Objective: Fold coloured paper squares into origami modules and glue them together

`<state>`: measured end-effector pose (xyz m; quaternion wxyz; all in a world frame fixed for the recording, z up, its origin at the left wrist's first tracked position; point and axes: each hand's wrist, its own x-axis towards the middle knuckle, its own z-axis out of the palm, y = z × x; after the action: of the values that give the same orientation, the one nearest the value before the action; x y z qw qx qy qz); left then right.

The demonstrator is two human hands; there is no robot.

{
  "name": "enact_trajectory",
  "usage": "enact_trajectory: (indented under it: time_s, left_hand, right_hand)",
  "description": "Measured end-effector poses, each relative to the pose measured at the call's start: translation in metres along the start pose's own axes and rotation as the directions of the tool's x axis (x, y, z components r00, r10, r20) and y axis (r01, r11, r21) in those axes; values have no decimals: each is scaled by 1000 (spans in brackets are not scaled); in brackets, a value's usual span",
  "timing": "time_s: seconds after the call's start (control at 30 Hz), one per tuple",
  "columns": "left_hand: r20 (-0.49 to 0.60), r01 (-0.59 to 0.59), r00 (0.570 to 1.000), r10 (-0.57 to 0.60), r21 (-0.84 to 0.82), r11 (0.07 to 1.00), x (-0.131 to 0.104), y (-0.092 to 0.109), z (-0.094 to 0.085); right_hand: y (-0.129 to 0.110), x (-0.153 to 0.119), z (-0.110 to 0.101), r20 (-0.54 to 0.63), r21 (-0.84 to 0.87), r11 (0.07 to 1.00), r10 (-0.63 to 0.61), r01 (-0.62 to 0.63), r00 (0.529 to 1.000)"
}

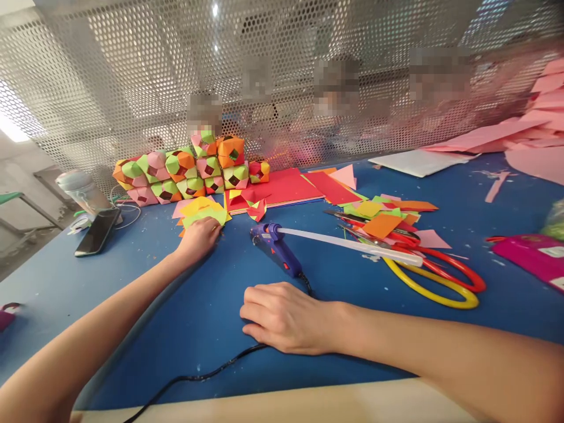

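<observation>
My left hand [200,239] is at the front edge of a small pile of yellow and light green paper pieces [200,210]. Its fingers are bent over the light green paper, and their tips are partly hidden. My right hand [284,317] rests palm down on the blue table, fingers curled in and nothing visible in them. A black cord [211,373] runs under this hand to a blue glue gun [279,249], which lies on its side just beyond. From the gun's back end a long white glue stick [348,242] sticks out to the right.
Folded paper modules [178,167] are stacked at the back left, beside red sheets [286,188]. Red-handled scissors [458,270], a yellow-handled pair [440,294] and paper scraps [383,223] lie right. A phone [97,232] and cup [81,188] stand left. Behind is a perforated metal panel [282,35].
</observation>
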<state>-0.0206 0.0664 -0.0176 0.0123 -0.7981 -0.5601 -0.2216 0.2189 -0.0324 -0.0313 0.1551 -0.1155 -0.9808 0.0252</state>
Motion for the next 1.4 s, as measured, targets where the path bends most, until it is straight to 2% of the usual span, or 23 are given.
enact_trajectory:
  time_s: [0.1, 0.23, 0.3, 0.4, 0.47, 0.53, 0.6, 0.63, 0.67, 0.7, 0.83, 0.93, 1.0, 1.07, 1.2, 1.27, 1.4]
  left_hand:
    - [-49, -45, 998, 46, 23, 999, -18, 8, -10]
    - [1, -122, 993, 122, 17, 992, -41, 23, -16]
    - [40, -152, 988, 152, 6, 988, -50, 28, -17]
    - [74, -172, 982, 171, -4, 985, -59, 30, -22]
    - [72, -178, 982, 177, 6, 984, -65, 29, -29]
    - [47, -191, 981, 189, 34, 981, -73, 28, -37]
    - [15, -208, 978, 208, 61, 976, -83, 29, -47]
    - [1, -217, 976, 217, 69, 974, -88, 30, -51]
    - [-12, -226, 974, 227, 75, 971, -94, 31, -55]
    - [-25, -235, 971, 238, 80, 969, -99, 33, -59]
    - [-67, -240, 967, 247, 97, 966, -116, 36, -71]
    - [-93, -213, 970, 224, 111, 971, -129, 35, -80]
    - [-124, -199, 969, 214, 128, 972, -139, 34, -86]
    - [-169, -188, 962, 214, 158, 969, -149, 31, -94]
    - [-290, -155, 926, 241, 290, 944, -168, 22, -116]
    - [-359, -108, 898, 255, 382, 918, -174, 16, -129]
    - [-505, 65, 835, 216, 482, 874, -183, 5, -155]
  right_hand:
    - [0, 0, -5, 21, 73, 997, 36, -38, 999]
    - [-1, 0, -18, 28, 121, 990, 70, -73, 997]
    - [-1, -2, -27, 2, 60, 993, 97, -97, 995]
    - [6, -10, -42, -21, -79, 966, 245, -246, 969]
    - [15, -17, -50, 18, -113, 930, 354, -350, 935]
    - [29, -22, -55, 107, -101, 878, 477, -467, 873]
    - [45, -25, -56, 149, -74, 761, 648, -645, 747]
    - [53, -25, -56, 107, -61, 687, 726, -724, 679]
    - [60, -24, -55, 71, -39, 635, 772, -772, 631]
    - [66, -23, -53, 65, 0, 607, 793, -794, 606]
    - [74, -12, -44, 174, 304, 559, 764, -772, 622]
    - [69, -1, -35, 237, 533, 396, 778, -747, 582]
    - [64, 8, -31, 258, 615, 303, 796, -728, 548]
    - [58, 20, -29, 265, 671, 265, 786, -692, 558]
    - [44, 63, -32, 267, 780, 255, 691, -572, 671]
    - [34, 100, -37, 233, 845, 259, 608, -467, 759]
    - [17, 191, -49, 110, 949, 195, 534, -249, 838]
